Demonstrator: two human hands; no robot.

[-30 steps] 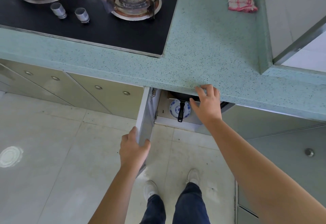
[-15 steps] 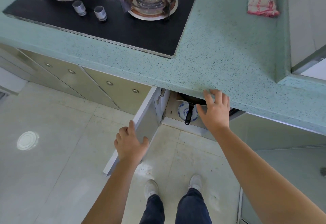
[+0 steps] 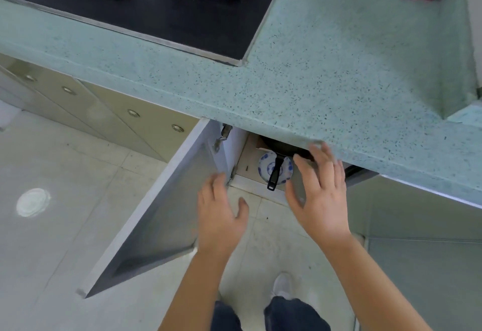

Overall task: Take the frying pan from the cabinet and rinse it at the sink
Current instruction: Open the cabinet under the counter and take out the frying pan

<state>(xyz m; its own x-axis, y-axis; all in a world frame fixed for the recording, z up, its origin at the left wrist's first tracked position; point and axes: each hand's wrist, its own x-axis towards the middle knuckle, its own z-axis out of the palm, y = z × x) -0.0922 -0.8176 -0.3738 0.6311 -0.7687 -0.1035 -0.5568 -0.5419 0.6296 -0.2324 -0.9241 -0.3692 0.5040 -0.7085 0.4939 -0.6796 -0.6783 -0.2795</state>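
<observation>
Speckled teal counter [image 3: 339, 75], black pan [image 3: 276, 171], blue-patterned white plate [image 3: 264, 166].

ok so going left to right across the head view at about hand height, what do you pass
round pale spot on the floor → open cabinet door → left hand → frying pan handle → right hand

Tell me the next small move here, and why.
Probably the right hand should reach in and grip the handle of the frying pan: the cabinet door stands open, the left hand is empty too, and the handle points out beside the right thumb.
</observation>
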